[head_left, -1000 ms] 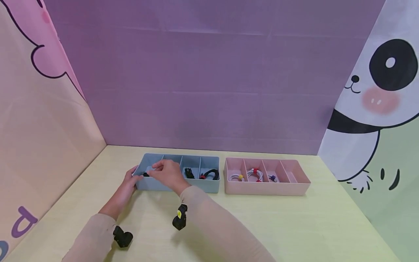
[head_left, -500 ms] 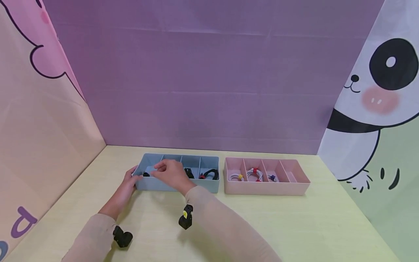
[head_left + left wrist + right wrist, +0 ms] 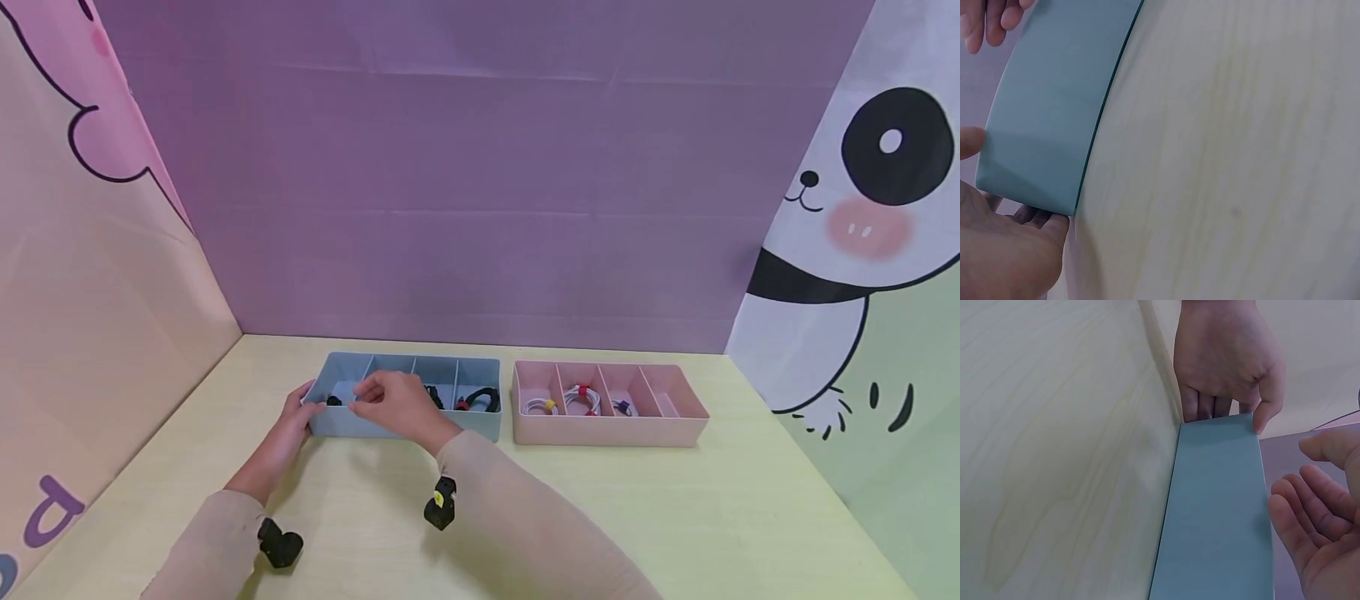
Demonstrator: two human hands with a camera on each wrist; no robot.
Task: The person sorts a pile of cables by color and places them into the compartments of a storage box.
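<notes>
At the left end of the blue divided box [image 3: 465,425], my left hand [image 3: 291,417] grips the end wall. Its thumb lies over the rim and its fingers are against the outside, as the right wrist view shows. My right hand [image 3: 401,407] hovers over the box's front edge, around the second compartment. Its thumb stands apart from its loosely bent fingers [image 3: 1300,509], with nothing seen between them. A small black item [image 3: 333,401] lies in the leftmost compartment. A black cable [image 3: 435,397] shows partly behind the right hand, and a black coiled cable [image 3: 483,398] with red on it sits in the rightmost compartment.
Just right of the blue box stands a pink divided box [image 3: 611,432]. It holds white coiled cables with a yellow tie [image 3: 551,406], red ties [image 3: 583,390] and a dark blue tie [image 3: 623,407]. A purple backdrop [image 3: 480,208] rises behind the pale wooden table [image 3: 750,517].
My right hand has drifted slightly right along the blue box, covering more of the black cable in the third compartment. The left hand keeps its hold on the box end.
</notes>
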